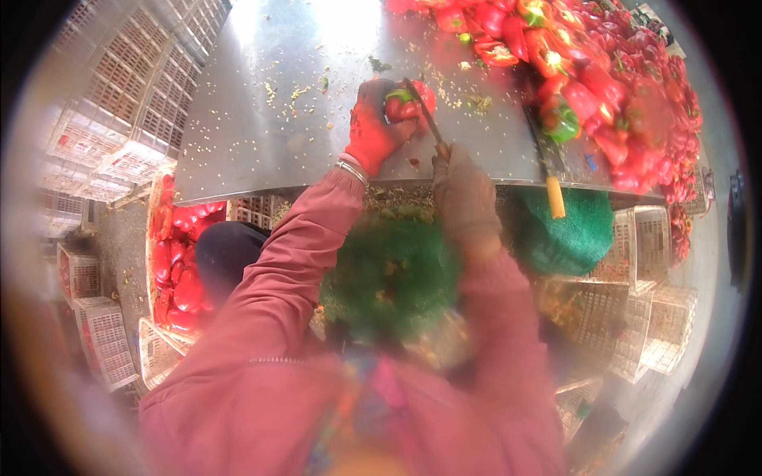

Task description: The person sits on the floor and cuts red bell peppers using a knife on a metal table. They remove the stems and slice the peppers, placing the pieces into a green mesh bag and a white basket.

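Note:
My left hand (377,128), in a red and dark work glove, holds a red bell pepper (403,109) with a green patch above the metal table (256,143). In my right hand (467,190), gloved and somewhat blurred, is the handle of a knife (425,113). Its narrow blade lies against or across the pepper; how deep it has gone in, I cannot tell. Pale seeds and green scraps are scattered over the tabletop around both hands.
Red peppers (601,89), some cut, are heaped at the right. A second knife's yellow handle (555,197) juts over the table edge. Below are green mesh sacks (393,273) and plastic crates (649,244). A crate of red peppers (184,268) stands at left, near stacked crates (128,77).

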The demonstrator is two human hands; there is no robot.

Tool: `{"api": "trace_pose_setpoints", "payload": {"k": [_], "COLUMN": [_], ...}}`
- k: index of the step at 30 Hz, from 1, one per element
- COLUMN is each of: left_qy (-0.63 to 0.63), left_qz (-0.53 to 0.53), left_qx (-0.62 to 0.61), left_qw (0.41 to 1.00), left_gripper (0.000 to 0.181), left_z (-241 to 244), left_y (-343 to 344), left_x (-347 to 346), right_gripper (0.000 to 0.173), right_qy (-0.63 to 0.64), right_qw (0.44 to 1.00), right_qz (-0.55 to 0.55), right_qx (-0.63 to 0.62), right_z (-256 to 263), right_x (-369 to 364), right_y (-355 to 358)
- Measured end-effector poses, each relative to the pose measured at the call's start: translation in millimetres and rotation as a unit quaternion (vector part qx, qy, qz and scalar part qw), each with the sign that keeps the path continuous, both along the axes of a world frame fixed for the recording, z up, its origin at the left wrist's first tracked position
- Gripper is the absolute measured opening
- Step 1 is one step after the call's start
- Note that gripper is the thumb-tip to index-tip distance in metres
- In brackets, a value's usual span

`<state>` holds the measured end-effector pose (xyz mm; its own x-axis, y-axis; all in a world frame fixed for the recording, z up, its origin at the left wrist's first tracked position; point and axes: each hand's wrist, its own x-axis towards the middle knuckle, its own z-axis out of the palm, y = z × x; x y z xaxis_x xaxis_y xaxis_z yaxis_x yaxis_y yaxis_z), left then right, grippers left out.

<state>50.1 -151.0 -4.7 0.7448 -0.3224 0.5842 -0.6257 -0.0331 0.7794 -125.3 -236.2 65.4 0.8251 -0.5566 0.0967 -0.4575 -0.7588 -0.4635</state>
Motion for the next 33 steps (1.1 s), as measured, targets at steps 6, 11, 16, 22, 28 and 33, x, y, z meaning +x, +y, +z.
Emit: {"api": "trace_pose_setpoints", "payload": {"k": [6,11,16,22,28,33], "left_qy": [-0.210,0.248,0.392,0.460,0.517,0.471], "left_qz": [0.041,-0.030,-0.145,-0.292,-0.245,-0.276], "left_qx": [0.068,-0.187,-0.409,-0.467,-0.535,-0.478], "left_qw": [0.975,0.950,0.811,0.696,0.622,0.688], "left_gripper": [0.058,0.046,0.038,0.029,0.035,0.035], "left_z": [19.4,-12.0,-17.8,-6.5,-9.7,-17.7], "left_y": [-13.0,0.4,12.6,35.0,41.3,43.0], "left_x": [-18.9,8.6,35.8,18.0,-0.8,-2.2], "right_gripper": [0.032,0.038,0.044,0.041,0.058,0.061], "right_qy": [0.095,0.139,0.020,-0.034,-0.150,-0.097], "right_qw": [0.995,0.989,0.984,0.991,0.962,0.963], "right_qz": [0.039,0.002,-0.093,-0.102,0.100,0.205], "right_qx": [0.005,0.042,0.148,-0.079,-0.205,-0.146], "right_z": [-24.5,-6.7,-40.0,-48.7,-18.4,-64.1], "right_x": [47.8,20.5,-6.7,18.9,45.4,85.9], "right_y": [-33.1,-22.4,-59.3,-86.9,-41.7,-33.0]}}
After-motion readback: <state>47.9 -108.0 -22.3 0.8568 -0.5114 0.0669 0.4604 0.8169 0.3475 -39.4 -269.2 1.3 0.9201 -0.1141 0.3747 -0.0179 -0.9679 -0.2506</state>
